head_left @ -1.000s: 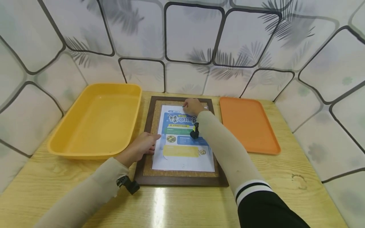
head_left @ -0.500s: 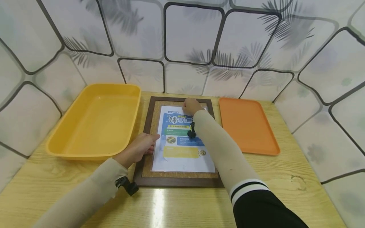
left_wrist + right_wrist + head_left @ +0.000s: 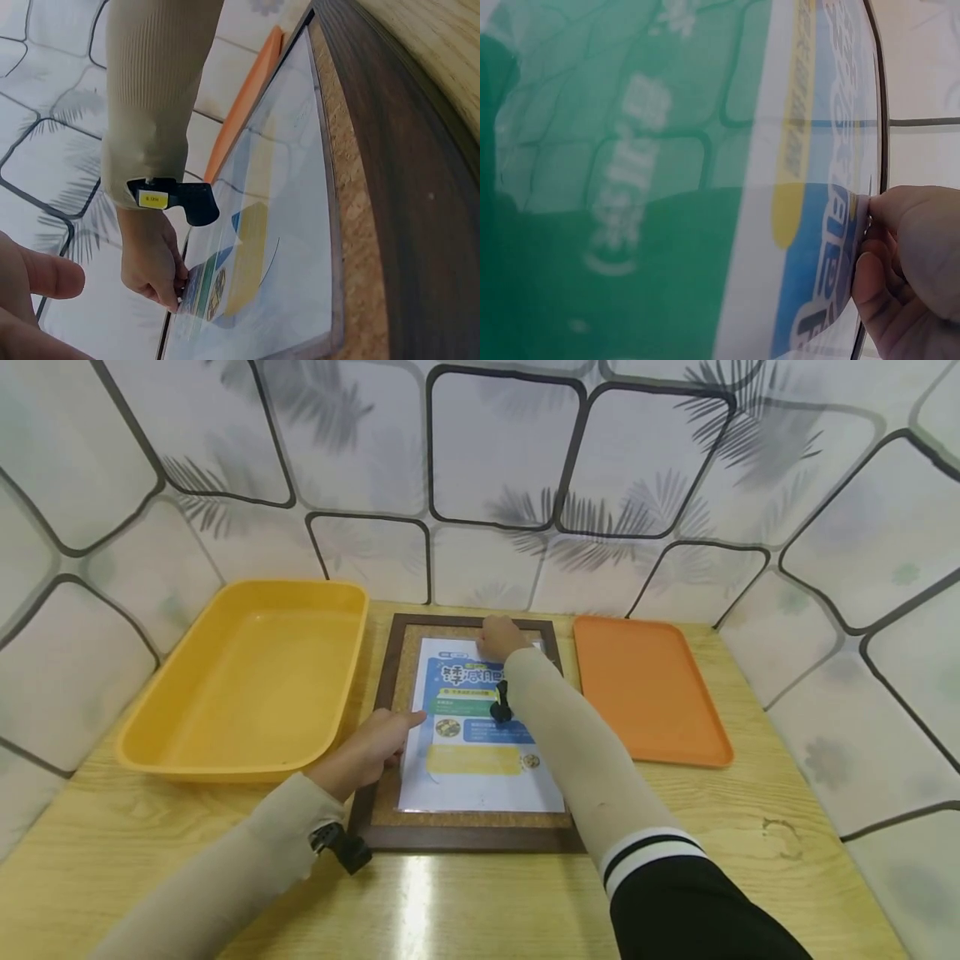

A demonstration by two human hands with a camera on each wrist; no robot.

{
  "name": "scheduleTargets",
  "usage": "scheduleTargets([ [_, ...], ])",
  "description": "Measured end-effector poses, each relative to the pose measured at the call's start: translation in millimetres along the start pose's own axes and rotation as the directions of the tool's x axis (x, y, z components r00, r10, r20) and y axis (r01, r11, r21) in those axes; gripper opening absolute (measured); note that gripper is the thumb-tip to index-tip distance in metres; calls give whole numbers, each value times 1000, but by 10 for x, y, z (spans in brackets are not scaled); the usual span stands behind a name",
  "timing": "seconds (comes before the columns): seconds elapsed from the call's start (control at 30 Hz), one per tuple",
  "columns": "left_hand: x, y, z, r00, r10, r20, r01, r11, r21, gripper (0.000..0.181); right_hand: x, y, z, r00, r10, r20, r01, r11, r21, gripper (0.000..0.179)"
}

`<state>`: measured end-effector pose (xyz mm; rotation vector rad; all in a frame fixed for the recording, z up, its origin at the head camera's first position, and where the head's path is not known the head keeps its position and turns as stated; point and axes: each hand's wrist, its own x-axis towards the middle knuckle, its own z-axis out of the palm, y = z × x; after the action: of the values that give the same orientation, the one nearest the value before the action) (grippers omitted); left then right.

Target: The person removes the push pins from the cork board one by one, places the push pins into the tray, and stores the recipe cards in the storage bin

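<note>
A laminated poster (image 3: 480, 792) with blue, green and yellow blocks lies on a brown-framed corkboard (image 3: 465, 838). Near the poster's top edge, my right hand (image 3: 501, 639) has its fingers curled and pinches a small pale thing (image 3: 179, 300), mostly hidden by the fingertips. In the right wrist view the thumb (image 3: 885, 208) meets the poster's edge. My left hand (image 3: 367, 747) is over the board's left side, beside the poster's left edge. Its thumb (image 3: 56, 277) is straight in the left wrist view; the other fingers are partly hidden, and nothing shows in its grasp.
A deep yellow tray (image 3: 247, 768) stands left of the board, close to my left forearm. On the right lies a shallow orange tray (image 3: 648, 693). A patterned wall covering (image 3: 502, 443) borders the wooden table (image 3: 420, 910) at the back and sides.
My right hand has shifted slightly left along the poster's top edge, and the forearm has swung left a little. My left hand stays almost in place.
</note>
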<state>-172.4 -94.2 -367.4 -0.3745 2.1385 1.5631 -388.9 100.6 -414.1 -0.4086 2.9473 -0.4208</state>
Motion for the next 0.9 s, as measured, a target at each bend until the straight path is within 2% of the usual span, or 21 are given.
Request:
scheduleTargets([
  [0.27,-2,-10,23,999,2,44,1,997,-74,42,-19,-33,27,1000,1,13,-1,1000,-6,17],
  [0.43,35,3,-12,1000,0,-10,-1,994,-106,39,4,-41,-8,1000,8,10,-8,1000,-17,17],
  [0.53,61,-6,-35,1000,6,-11,-8,994,-114,37,24,-39,-36,999,28,29,-28,999,-22,17],
  [0.67,80,-46,-52,1000,11,3,-10,996,-84,39,20,-53,-50,997,50,64,-48,998,-27,17],
  [0.9,71,-95,-58,1000,11,-4,-11,999,36,48,-52,-80,-27,996,37,82,-35,999,-28,17],
])
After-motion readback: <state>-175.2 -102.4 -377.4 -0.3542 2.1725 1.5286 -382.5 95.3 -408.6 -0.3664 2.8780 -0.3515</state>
